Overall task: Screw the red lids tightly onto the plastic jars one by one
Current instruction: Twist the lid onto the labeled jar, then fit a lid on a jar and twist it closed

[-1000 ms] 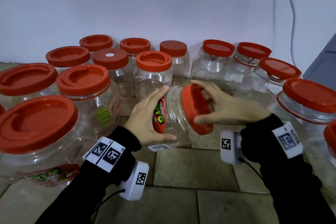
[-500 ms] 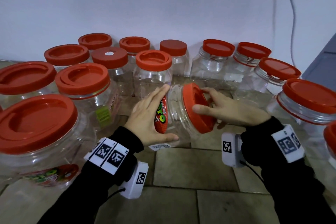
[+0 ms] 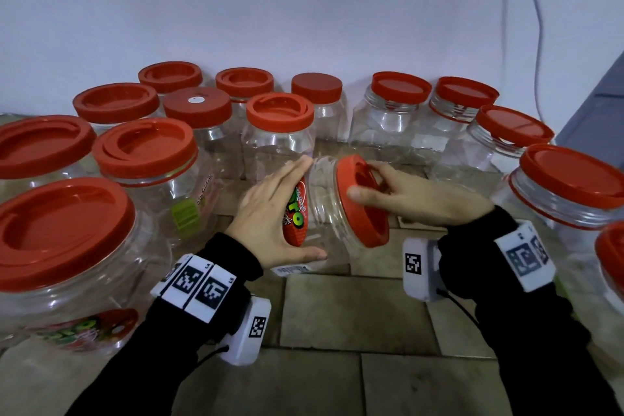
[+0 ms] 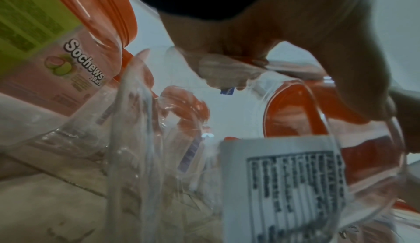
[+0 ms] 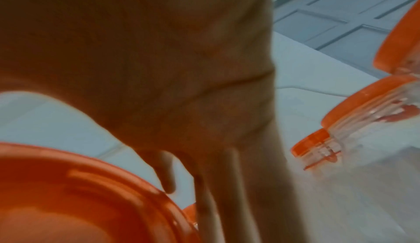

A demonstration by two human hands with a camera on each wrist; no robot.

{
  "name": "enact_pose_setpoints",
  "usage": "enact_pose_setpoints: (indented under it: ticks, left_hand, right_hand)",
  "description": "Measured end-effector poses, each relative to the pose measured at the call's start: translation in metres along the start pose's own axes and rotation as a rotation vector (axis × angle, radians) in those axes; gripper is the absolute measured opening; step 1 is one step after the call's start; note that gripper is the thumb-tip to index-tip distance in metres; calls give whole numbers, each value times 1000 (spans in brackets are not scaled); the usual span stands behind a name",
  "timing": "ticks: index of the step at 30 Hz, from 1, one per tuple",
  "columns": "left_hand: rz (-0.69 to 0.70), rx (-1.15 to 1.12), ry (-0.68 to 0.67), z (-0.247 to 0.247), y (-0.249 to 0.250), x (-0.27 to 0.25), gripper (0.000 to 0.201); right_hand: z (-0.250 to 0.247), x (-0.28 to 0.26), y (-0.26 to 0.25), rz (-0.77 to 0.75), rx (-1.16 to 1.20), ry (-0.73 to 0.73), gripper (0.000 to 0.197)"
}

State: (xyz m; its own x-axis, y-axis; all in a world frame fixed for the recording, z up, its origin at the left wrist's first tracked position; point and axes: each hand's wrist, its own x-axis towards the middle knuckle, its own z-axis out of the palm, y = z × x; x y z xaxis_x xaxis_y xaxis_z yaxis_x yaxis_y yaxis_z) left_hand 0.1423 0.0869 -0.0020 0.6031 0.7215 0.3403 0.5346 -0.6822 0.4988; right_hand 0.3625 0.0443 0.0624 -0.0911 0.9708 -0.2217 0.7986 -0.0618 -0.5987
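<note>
A clear plastic jar point(image 3: 324, 209) with a red-and-green label lies tipped on its side above the tiled floor, mouth to the right. My left hand point(image 3: 266, 223) grips its body, fingers over the label and thumb underneath. A red lid point(image 3: 363, 209) sits on the jar's mouth. My right hand point(image 3: 418, 203) holds that lid by its rim, thumb on the near edge and fingers point(image 3: 378, 170) over the top edge. The left wrist view looks through the jar point(image 4: 295, 175) at the lid point(image 4: 293, 113). The blurred right wrist view shows the lid point(image 5: 79, 202) below my hand point(image 5: 159, 67).
Several capped clear jars ring the spot: large ones at the left point(image 3: 64, 246), a row along the white wall point(image 3: 280, 132), more at the right point(image 3: 570, 199). Bare floor tiles point(image 3: 354, 314) lie in front. A cable point(image 3: 537, 27) hangs down the wall near a grey door point(image 3: 601, 111).
My right hand has shifted round the lid's rim, its thumb moving up the near edge. The left hand keeps the jar in place, tipped slightly more upward.
</note>
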Motion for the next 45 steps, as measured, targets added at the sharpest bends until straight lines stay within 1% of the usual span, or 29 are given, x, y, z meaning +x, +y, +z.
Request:
enact_pose_setpoints:
  ticks: [2, 4, 5, 6, 8, 10, 11, 12, 14, 17, 18, 19, 20, 21, 23, 25, 27, 29, 31, 33, 35, 37, 40, 43, 45]
  left_hand:
    - [7, -12, 3, 0, -1, 1, 113]
    - [13, -11, 9, 0, -3, 1, 114]
    - [16, -10, 13, 0, -3, 0, 114]
    - [18, -13, 16, 0, -3, 0, 113]
    - [21, -18, 25, 1, -3, -1, 113]
    - [21, -21, 44, 1, -3, -2, 112]
    - [6, -38, 55, 0, -4, -3, 112]
    - [-17, -66, 74, 0, -5, -4, 113]
    - [-75, -134, 134, -1, -10, -9, 116]
    - [-197, -247, 253, -2, -22, -25, 122]
    - [-245, -284, 295, -3, -25, -30, 123]
    - [-296, -304, 338, -3, -28, -34, 122]
    - [-351, -297, 381, -4, -31, -37, 121]
    - [-405, -266, 416, -4, -34, -39, 120]
    - [-476, -206, 481, -4, -38, -40, 115]
    - [-506, -196, 547, -4, -40, -40, 116]
    - [-536, -208, 593, -5, -42, -39, 117]
    - [-556, -199, 596, -7, -41, -38, 114]
    - [-527, -158, 604, -8, -35, -39, 113]
    - [-389, -75, 641, -12, -21, -40, 106]
    - [-227, -29, 642, -15, -3, -37, 90]
    - [-98, -30, 576, -14, 14, -28, 80]
    - [40, -53, 421, -2, 33, -5, 73]
    - [110, -130, 288, 17, 43, 25, 70]
    - [105, -195, 223, 30, 46, 51, 72]
  right_hand:
    - [-7, -3, 6, -113, -3, -39, 111]
    - [-9, -5, 7, -191, 5, -65, 107]
    - [-8, -4, 8, -194, -1, -42, 103]
    - [-7, -3, 6, -172, -1, -5, 99]
    - [-1, 2, -3, -62, 23, 51, 95]
    - [6, 7, -7, 37, 54, 88, 99]
    - [9, 9, -7, 51, 78, 113, 99]
    - [11, 12, -5, 38, 122, 140, 97]
    - [18, 16, -1, -27, 294, 187, 92]
    - [31, 20, 3, -73, 564, 191, 87]
    - [38, 21, 2, -108, 607, 163, 79]
    - [45, 21, -1, -158, 627, 134, 67]
    - [52, 23, -3, -205, 618, 110, 55]
    - [59, 25, -6, -254, 605, 94, 52]
    - [75, 33, -10, -355, 534, 90, 58]
    - [91, 45, -13, -442, 435, 121, 66]
    - [99, 54, -17, -444, 363, 172, 68]
    - [101, 60, -21, -438, 380, 193, 66]
    - [97, 61, -19, -428, 428, 185, 63]
    - [86, 58, -13, -414, 456, 160, 60]
    - [70, 53, -4, -410, 419, 176, 58]
    - [51, 48, 8, -393, 358, 235, 59]
    - [24, 44, 28, -383, 340, 367, 59]
    - [1, 40, 47, -366, 358, 471, 54]
    - [-12, 39, 56, -319, 371, 525, 57]
